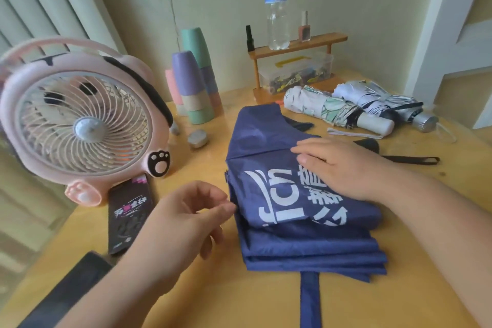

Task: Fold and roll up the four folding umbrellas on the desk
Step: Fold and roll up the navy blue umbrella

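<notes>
**Strap loose, blue umbrella flat on the desk**

Strap [310, 301]: blue cloth band trailing from the near end of the blue umbrella [292, 234] toward the camera. Not yet wrapped.

Blue umbrella: collapsed, lying mid-desk [207, 162]. The canopy is laid in flat stacked pleats, white lettering uppermost. The cloth looks thin, slick, light and soft, likely to slide and spring open if released. The ribs inside are judged stiff, so it is best held along the fold lines and pressed flat, not by a loose edge. For rolling, a grip across the whole bundle near the strap end looks soundest. Rolling and strapping are still to do.

Right hand [343, 168]: palm down, fingers straight, pressing on the top pleat beside the lettering. It grasps nothing.

Left hand [186, 218]: fingers curled, thumb and forefinger brought together at the left edge of the pleats. Whether any cloth is between them cannot be told.

Patterned umbrella [332, 109] and white umbrella [386, 104]: side by side at the far right of the desk, both rolled, well apart from the hands.

Black strap [410, 160]: looped, lying beyond the right hand. What it belongs to is partly hidden.

Fan [80, 120]: pink, standing at the far left.
</notes>
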The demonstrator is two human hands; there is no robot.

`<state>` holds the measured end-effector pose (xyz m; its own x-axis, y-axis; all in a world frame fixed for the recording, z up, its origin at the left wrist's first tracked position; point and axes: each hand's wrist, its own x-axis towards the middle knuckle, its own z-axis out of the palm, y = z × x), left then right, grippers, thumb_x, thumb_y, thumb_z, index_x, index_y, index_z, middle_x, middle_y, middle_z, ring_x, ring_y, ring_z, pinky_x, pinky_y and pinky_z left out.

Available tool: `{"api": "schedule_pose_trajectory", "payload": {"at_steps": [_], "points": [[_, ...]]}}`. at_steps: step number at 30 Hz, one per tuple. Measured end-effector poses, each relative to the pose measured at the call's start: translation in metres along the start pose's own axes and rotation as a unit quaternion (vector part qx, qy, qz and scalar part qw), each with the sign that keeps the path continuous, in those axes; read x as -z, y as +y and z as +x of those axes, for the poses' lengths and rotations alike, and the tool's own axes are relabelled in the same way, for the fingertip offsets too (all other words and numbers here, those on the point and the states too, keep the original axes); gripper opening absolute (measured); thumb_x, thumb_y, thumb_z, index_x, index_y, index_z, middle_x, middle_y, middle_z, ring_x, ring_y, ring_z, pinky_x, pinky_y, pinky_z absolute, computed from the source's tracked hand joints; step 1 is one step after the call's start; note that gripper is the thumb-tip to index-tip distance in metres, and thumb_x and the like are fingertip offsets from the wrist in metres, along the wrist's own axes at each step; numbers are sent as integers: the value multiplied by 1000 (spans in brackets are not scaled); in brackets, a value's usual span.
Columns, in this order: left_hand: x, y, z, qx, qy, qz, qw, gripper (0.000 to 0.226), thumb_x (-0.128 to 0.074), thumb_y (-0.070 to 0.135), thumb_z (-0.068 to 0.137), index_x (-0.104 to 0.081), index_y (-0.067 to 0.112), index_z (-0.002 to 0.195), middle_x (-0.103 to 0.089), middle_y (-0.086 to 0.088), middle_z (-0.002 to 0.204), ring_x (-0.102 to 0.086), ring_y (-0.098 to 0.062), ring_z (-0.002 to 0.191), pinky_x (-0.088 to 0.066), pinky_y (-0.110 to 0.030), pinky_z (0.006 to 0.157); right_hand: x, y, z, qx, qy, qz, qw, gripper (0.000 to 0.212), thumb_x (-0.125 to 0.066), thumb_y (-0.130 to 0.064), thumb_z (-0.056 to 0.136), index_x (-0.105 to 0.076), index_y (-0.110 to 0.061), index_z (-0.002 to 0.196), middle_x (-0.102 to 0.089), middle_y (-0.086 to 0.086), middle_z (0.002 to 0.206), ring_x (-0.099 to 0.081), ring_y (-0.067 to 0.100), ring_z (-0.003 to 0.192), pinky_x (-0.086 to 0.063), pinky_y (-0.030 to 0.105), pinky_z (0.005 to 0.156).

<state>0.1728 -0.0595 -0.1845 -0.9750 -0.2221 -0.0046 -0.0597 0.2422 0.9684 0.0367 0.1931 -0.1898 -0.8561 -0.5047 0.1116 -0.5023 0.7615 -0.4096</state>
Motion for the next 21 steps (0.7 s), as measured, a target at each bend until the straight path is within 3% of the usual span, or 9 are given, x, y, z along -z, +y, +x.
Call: {"api": "schedule_pose_trajectory", "payload": {"at_steps": [3,6,11,16,19,21], "points": [[-12,-2,0,27,-41,-64,997,34,-84,2,79,-62,0,105,-67,-8,82,-59,-28,51,-38,-28,38,-2,2,2,12,14,-9,1000,44,-39,-41,107,-50,-31,147,-43,-12,156,-32,5,145,-18,24,118],[-18,3,3,10,-74,-131,988,51,-82,10,70,-61,8,117,-66,-8,87,-61,-31,51,-37,-25,36,-2,4,4,15,18,-5,1000,43,-40,-41,106,-51,-30,147,-45,-13,154,-35,6,143,-20,25,117],[-31,9,5,-52,-71,-55,995,69,-91,15,58,-61,22,120,-73,-12,95,-57,-29,47,-37,-25,36,-3,6,6,25,25,-4,999,42,-43,-40,105,-56,-28,143,-51,-11,150,-40,10,141,-26,29,117],[-32,7,5,-71,-73,-42,994,57,-89,0,68,-61,15,116,-70,-21,79,-58,-30,41,-39,-25,36,-3,6,5,30,25,-2,999,40,-44,-39,105,-58,-29,141,-54,-12,146,-43,10,137,-27,28,115],[-25,0,7,-67,-67,-4,995,37,-76,-12,78,-64,9,106,-70,-14,69,-58,-25,42,-43,-27,38,-2,7,4,24,11,-9,1000,44,-40,-44,105,-52,-32,145,-47,-15,152,-37,8,142,-21,27,117],[-18,-6,9,-68,-71,22,995,34,-76,-13,79,-68,15,97,-68,-9,66,-54,-23,41,-41,-23,39,-3,9,4,21,-3,-16,1000,48,-36,-49,104,-47,-35,148,-41,-16,156,-30,6,146,-14,26,118]]}}
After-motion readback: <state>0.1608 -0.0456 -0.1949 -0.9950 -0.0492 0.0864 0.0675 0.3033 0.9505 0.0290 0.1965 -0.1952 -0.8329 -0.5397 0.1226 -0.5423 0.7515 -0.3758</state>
